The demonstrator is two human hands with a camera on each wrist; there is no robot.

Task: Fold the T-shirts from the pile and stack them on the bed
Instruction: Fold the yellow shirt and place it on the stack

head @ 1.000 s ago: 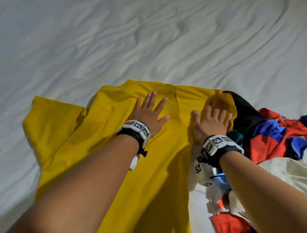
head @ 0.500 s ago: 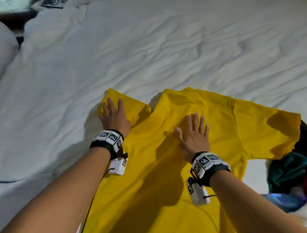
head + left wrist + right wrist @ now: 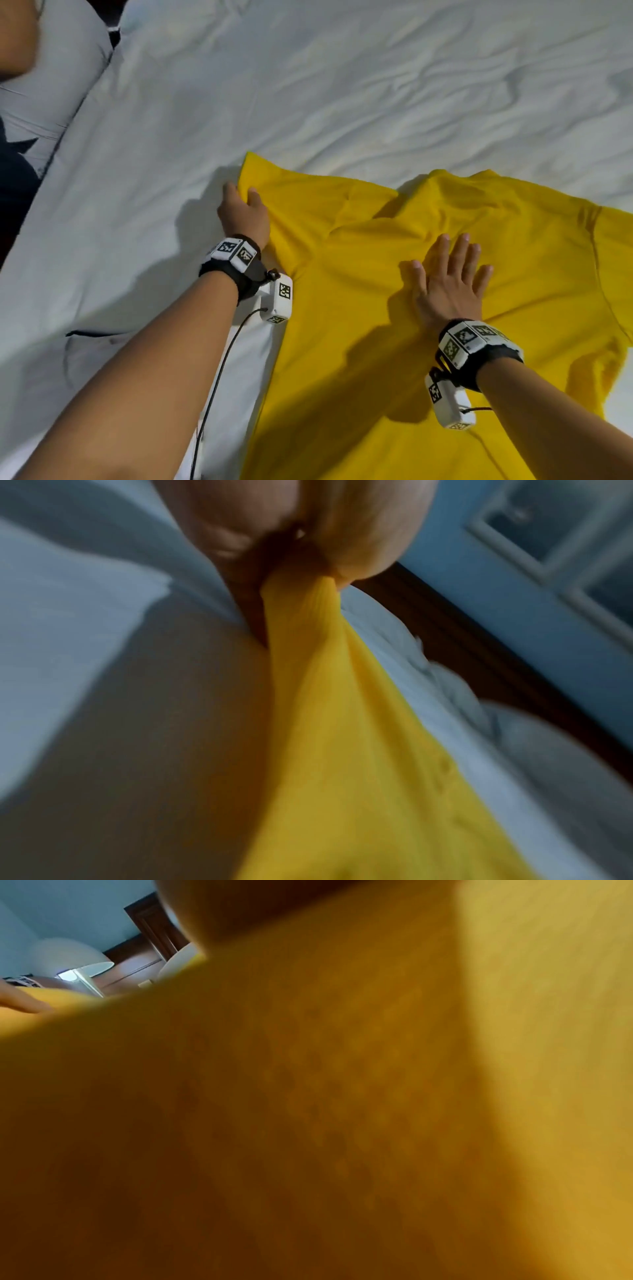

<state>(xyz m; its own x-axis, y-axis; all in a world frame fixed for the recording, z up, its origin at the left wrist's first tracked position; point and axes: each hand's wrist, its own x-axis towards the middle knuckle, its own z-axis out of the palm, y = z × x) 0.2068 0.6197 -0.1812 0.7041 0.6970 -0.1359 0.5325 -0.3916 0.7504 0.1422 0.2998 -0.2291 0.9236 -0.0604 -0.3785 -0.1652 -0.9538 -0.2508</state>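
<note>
Head view: a yellow T-shirt lies spread on the white bed sheet, filling the picture from the centre toward 3 and 6 o'clock.
Left sleeve: it reaches toward 10 o'clock from the shirt's body and ends at a corner near the picture's middle.
Left hand: at 9 o'clock of the shirt, on the sleeve's outer edge, with the fingers curled and pinching the cloth.
Left wrist view: the thumb and fingers close on a bunched fold of the yellow T-shirt, and the cloth fans out from the pinch toward 6 o'clock over the bed sheet; the picture is blurred.
Right hand: palm down on the shirt's chest, fingers straight and spread, pointing toward 12 o'clock, pressing the cloth flat.
Right wrist view: yellow cloth fills nearly the whole frame; a fingertip shows at 9 o'clock.
Wristbands: each wrist carries a black band with checked markers and a white camera box.
Pillow: at 10 o'clock, near the bed's upper left corner.
</note>
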